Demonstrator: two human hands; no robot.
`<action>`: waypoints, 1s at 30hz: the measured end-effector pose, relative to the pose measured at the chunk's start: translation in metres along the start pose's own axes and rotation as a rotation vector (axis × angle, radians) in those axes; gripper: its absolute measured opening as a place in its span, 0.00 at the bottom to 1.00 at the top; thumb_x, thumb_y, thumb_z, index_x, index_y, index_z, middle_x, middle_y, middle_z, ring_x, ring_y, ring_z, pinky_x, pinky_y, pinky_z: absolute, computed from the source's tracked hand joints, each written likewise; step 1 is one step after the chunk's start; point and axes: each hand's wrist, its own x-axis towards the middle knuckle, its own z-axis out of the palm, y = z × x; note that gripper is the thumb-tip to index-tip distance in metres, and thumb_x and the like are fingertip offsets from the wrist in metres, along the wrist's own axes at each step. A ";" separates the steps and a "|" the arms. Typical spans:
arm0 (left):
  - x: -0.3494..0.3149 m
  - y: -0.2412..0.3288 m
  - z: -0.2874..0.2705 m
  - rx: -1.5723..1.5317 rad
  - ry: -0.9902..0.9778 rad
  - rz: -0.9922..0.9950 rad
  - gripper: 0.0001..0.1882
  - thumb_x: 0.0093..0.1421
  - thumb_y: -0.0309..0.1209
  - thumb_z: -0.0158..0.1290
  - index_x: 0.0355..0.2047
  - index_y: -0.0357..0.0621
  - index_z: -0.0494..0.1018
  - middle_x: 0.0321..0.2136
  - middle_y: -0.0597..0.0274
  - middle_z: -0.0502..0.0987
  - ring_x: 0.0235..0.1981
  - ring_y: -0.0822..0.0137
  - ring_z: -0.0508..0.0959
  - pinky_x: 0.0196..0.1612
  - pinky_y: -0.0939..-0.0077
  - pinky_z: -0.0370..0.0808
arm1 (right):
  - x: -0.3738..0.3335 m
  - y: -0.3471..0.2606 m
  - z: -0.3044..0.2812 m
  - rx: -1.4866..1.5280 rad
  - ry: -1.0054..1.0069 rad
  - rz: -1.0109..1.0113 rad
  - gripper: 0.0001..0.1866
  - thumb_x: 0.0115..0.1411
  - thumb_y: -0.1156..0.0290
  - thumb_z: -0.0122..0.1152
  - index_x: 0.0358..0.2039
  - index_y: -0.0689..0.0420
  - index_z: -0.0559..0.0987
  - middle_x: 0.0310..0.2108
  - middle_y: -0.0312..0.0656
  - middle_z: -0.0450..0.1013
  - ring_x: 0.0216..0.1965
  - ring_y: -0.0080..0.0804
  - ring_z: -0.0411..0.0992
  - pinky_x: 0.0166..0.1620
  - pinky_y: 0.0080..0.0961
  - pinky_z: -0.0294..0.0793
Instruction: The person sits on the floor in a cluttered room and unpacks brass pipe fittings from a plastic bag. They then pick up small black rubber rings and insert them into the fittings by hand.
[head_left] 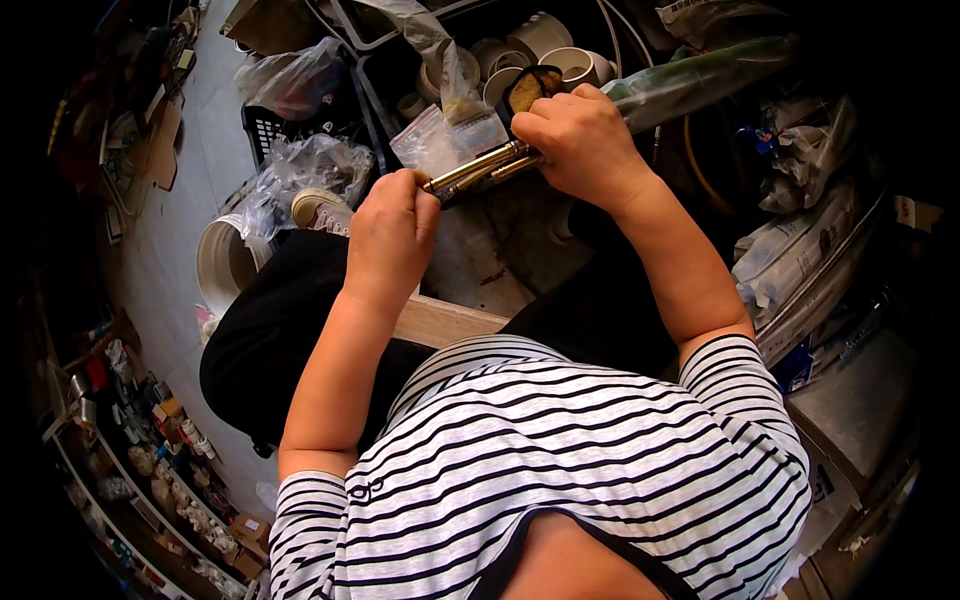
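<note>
Between my two hands is a small bundle of shiny, brass-coloured metal tubes (478,170), slanting up to the right. My left hand (393,235) is closed round the lower left end. The fingers of my right hand (580,140) are wrapped at the upper right end, and the tube ends inside both fists are hidden. Just behind the bundle lies a clear zip bag (432,140). Past my right knuckles sits a dark-rimmed, yellowish-brown piece (532,88) whose kind I cannot make out.
A black crate ahead holds several white pipe fittings (575,65). To the left are crumpled plastic bags (315,165) and a white bucket (225,262). Long plastic-wrapped goods (805,265) lie at the right. Crowded shelves (160,480) stand at lower left. Below my hands is a wooden edge (450,322).
</note>
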 end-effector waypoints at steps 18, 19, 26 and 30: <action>0.004 -0.006 -0.006 -0.260 0.096 0.082 0.10 0.53 0.26 0.57 0.37 0.40 0.76 0.26 0.57 0.77 0.27 0.66 0.76 0.31 0.79 0.72 | 0.004 -0.003 -0.009 0.028 0.072 0.016 0.06 0.35 0.74 0.57 0.17 0.49 0.71 0.17 0.32 0.68 0.25 0.31 0.70 0.32 0.28 0.64; 0.003 -0.005 -0.006 -0.243 0.096 0.072 0.10 0.53 0.27 0.58 0.37 0.40 0.76 0.26 0.58 0.77 0.26 0.67 0.76 0.31 0.79 0.72 | 0.004 -0.003 -0.009 0.033 0.074 0.019 0.06 0.34 0.74 0.56 0.17 0.50 0.71 0.17 0.32 0.68 0.24 0.31 0.70 0.32 0.28 0.64; -0.004 0.003 -0.009 -0.486 0.072 -0.121 0.11 0.54 0.23 0.58 0.38 0.34 0.75 0.27 0.66 0.77 0.27 0.79 0.74 0.32 0.88 0.70 | 0.006 -0.005 -0.010 0.120 0.066 0.050 0.05 0.34 0.75 0.55 0.15 0.51 0.70 0.15 0.35 0.68 0.23 0.35 0.70 0.31 0.30 0.65; -0.005 0.000 -0.010 -0.881 0.077 -0.251 0.11 0.54 0.22 0.56 0.39 0.34 0.75 0.30 0.62 0.78 0.29 0.75 0.76 0.34 0.85 0.74 | 0.007 -0.005 -0.013 0.168 0.017 0.089 0.04 0.34 0.75 0.54 0.16 0.52 0.71 0.16 0.36 0.69 0.23 0.37 0.70 0.31 0.31 0.66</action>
